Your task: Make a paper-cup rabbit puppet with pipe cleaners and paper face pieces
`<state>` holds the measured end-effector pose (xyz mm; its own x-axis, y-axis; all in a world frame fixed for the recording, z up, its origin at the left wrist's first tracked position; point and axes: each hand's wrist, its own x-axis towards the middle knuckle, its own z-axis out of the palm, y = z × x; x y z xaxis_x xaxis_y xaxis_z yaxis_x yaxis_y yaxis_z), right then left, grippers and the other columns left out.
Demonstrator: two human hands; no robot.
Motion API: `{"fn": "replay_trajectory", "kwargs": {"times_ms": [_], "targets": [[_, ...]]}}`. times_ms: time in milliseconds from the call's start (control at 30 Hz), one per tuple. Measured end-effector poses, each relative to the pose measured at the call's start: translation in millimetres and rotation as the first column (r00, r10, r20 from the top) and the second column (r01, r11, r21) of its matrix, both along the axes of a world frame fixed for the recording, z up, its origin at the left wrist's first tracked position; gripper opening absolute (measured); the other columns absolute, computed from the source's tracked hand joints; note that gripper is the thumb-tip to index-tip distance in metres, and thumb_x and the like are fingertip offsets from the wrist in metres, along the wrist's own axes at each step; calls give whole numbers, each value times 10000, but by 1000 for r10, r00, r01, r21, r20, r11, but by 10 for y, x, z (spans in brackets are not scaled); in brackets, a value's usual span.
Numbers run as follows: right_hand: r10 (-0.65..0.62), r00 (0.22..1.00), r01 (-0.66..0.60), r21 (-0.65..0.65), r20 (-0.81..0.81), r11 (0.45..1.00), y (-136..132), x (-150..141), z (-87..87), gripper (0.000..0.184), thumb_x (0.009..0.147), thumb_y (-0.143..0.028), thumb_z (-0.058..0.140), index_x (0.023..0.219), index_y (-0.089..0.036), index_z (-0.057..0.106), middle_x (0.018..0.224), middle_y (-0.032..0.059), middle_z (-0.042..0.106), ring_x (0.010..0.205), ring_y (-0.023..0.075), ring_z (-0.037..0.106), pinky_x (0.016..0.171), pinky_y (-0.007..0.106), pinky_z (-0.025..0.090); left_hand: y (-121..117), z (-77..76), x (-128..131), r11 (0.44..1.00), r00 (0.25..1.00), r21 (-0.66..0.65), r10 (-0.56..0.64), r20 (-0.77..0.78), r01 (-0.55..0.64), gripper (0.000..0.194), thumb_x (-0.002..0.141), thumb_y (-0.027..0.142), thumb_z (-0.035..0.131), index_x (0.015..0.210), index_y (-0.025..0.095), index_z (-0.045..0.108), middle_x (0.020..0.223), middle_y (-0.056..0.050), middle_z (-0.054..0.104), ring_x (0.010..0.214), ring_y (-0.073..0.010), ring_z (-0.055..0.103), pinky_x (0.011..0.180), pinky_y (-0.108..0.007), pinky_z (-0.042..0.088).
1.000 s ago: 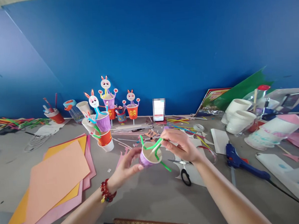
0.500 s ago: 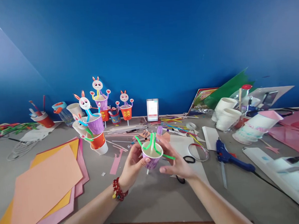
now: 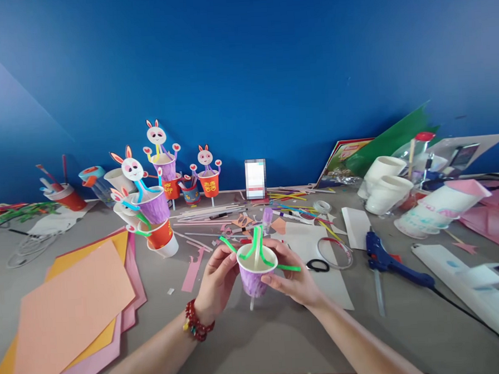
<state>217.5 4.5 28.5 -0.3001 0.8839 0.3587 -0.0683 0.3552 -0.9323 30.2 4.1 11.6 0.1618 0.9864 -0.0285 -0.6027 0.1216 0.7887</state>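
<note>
Left hand [image 3: 216, 277] and right hand [image 3: 295, 275] curled around purple paper cup [image 3: 253, 281]. Apparently seating white stick [image 3: 257, 256] and green pipe cleaners [image 3: 270, 259]; next likely calls for steady grip.

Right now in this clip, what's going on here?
A person is holding a purple paper cup upright between both hands, the left hand on one side and the right hand on the other. Bent green strips stick out on both sides, and a pale stick end shows below. Rabbit-faced cup figures stand at the far left; a blue glue gun lies to the right.
</note>
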Motion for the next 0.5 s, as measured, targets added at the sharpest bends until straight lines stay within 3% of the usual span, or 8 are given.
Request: {"fn": "replay_trajectory", "kwargs": {"times_ms": [233,400,500], "targets": [[-12,1000,11,30,21,999,-16,-7,11,477,795,-380,755,1224,-250,592,1202,104,641,1050,274,639,865,363,549,-30,28,-64,994,987,100,58,-147,-44,143,826,329,718,869,210,652,895,-12,626,843,-148,555,784,-255,435],[-12,1000,12,-6,-6,1000,-19,-38,-62,498,792,-385,765,1233,-251,575,1191,96,632,1036,260,640,863,346,543,-66,-30,-31,978,990,171,-105,-97,120,343,849,451,668,1115,239,621,1059,-59,627,940,-200,573,845,-313,453],[2,1000,-2,-12,17,1000,3,-14,-131,531,787,-434,763,1252,-272,564,1173,88,631,1012,255,638,848,340,541,-96,-29,-4,968,981,189,-141,-133,165,449,811,375,730,1218,277,569,1190,-69,606,1064,-232,560,938,-349,440]]}}
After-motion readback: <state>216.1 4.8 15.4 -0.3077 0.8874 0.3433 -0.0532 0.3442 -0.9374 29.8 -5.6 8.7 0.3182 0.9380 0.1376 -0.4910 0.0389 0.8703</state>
